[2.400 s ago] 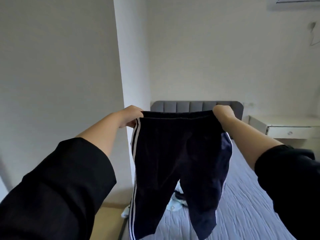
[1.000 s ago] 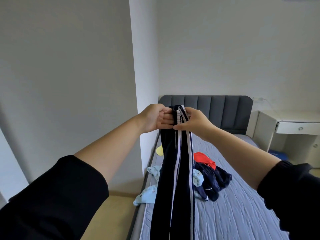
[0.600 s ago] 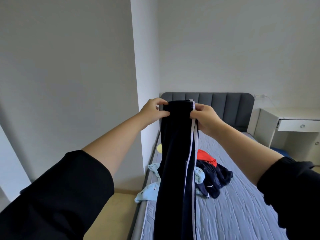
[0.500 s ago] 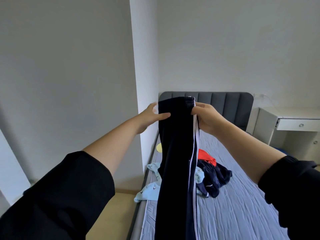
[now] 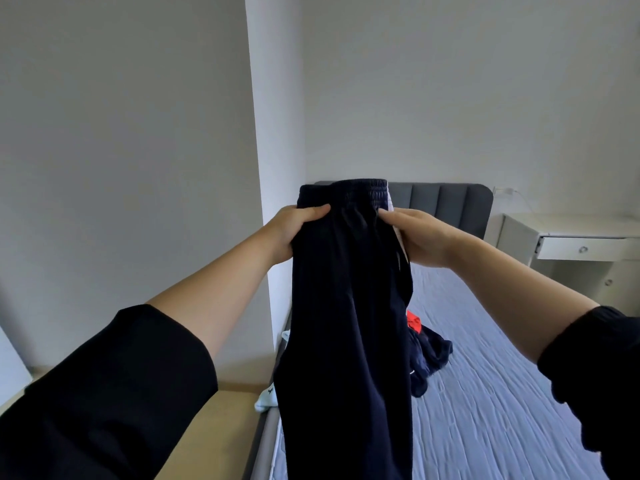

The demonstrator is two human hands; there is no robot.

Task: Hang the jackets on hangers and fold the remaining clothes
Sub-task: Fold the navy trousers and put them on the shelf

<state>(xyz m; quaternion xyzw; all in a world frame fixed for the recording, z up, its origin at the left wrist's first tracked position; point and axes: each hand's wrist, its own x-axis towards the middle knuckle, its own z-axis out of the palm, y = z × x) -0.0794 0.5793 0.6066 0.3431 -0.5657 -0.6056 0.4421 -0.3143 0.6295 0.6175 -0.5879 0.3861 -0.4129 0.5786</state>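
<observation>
Head view: the trousers (image 5: 346, 323) are held up in the air before the person, above the near left edge of the bed (image 5: 485, 410). Their long axis is upright. The waistband (image 5: 349, 190) is at the top, and the legs, which seem to be laid one on the other, hang straight down until they are cut off by the bottom of the frame.

The cloth is gripped just below the waistband at both edges. The left hand (image 5: 291, 233) is closed on the left edge, with its thumb pressed across the front; what lies behind the cloth is hidden. The right hand (image 5: 420, 239) is closed on the right edge, where a white stripe shows, and its fingers (image 5: 398, 216) are curled onto the cloth in a pinch. Both hands are set at about the same height with the trousers between them, so neither is the nearer. Both arms are stretched forward and slightly raised.

The next step is judged to be a fold across the length or a lowering onto the bed. For either, the hanging end lies straight below the fingers, and bare bedding lies ahead and to the right.

A pile (image 5: 429, 351) of dark, red and pale clothes lies unfolded on the bed, partly hidden behind the trousers, so much of the task is judged undone. A headboard (image 5: 450, 202) and a white desk (image 5: 568, 233) are seen beyond.
</observation>
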